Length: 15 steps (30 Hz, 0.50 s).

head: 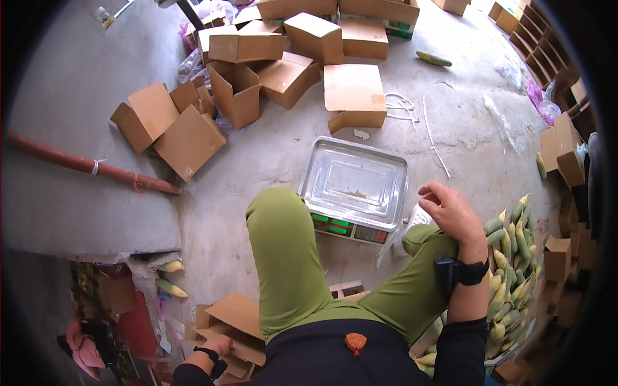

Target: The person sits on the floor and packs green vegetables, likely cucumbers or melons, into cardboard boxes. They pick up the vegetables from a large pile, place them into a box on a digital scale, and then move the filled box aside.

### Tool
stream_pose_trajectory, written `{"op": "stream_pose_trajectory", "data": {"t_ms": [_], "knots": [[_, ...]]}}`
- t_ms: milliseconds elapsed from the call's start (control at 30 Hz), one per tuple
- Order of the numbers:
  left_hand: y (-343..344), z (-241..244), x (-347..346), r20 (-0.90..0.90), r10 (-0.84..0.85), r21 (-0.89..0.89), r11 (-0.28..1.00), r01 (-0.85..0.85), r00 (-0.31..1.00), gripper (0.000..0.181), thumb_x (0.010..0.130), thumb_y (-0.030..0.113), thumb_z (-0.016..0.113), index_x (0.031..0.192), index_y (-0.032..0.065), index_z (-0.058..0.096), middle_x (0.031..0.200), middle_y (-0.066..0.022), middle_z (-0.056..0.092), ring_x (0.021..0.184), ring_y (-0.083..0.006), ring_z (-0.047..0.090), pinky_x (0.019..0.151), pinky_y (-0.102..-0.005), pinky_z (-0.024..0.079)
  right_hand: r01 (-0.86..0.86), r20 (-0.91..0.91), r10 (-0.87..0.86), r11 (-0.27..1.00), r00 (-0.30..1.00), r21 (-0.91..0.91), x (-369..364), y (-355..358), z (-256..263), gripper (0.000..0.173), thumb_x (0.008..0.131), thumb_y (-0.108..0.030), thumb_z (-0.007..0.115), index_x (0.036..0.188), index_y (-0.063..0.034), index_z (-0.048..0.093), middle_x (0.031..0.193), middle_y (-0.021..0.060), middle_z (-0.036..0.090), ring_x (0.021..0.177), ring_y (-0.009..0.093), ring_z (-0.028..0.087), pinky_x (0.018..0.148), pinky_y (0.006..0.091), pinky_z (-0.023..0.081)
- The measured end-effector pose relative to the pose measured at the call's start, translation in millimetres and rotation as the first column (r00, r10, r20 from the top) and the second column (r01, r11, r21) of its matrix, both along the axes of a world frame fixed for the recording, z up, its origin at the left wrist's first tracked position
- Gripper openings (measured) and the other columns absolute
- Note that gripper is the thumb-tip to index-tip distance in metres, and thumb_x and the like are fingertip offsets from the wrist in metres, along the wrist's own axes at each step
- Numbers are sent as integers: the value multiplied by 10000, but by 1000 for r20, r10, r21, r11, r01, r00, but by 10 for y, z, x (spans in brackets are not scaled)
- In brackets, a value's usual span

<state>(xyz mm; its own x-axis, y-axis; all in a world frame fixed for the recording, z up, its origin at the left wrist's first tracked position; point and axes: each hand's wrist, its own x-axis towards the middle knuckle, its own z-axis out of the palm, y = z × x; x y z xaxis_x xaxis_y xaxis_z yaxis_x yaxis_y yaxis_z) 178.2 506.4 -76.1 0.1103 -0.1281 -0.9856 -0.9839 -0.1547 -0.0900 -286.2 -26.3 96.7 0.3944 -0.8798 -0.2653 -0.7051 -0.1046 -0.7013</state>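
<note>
My right hand (449, 210) hovers by my right knee with its fingers apart and curled, holding nothing that shows. My left hand (218, 344) is low at my left side, at the edge of an open cardboard box (236, 313); its fingers are partly hidden, so its hold is unclear. On the floor before me stands a digital scale (347, 228) with lit green displays, topped by a metal tray (357, 181) with some brown debris in it. A large pile of green, pale-tipped radishes (514, 270) lies to my right.
Empty cardboard boxes (275, 72) crowd the floor ahead. A red pipe (96, 166) runs along the left. One radish (433, 59) lies farther off, near white straps (434, 140). More boxes (557, 258) line the right side. Another person (84, 347) is at the lower left.
</note>
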Motion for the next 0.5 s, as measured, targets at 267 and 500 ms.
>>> {"op": "stream_pose_trajectory", "data": {"t_ms": [267,500], "knots": [[-1920,-80,639,168,285,-467,866,-178,944,255,816,293,607,969,121,716,965,-160,679,922,-339,647,801,-433,514,-28,-5,28,1000,1000,3,-9,1,-29,259,851,-171,631,1032,13,612,882,188,672,832,328,656,745,379,512],[-4422,84,622,-202,161,-847,467,-255,966,262,822,235,629,1021,80,702,1009,-187,654,966,-367,613,850,-418,498,-138,-165,129,989,978,-44,-67,38,-29,261,845,-193,633,1033,-12,622,927,197,657,876,355,631,771,409,500]]}}
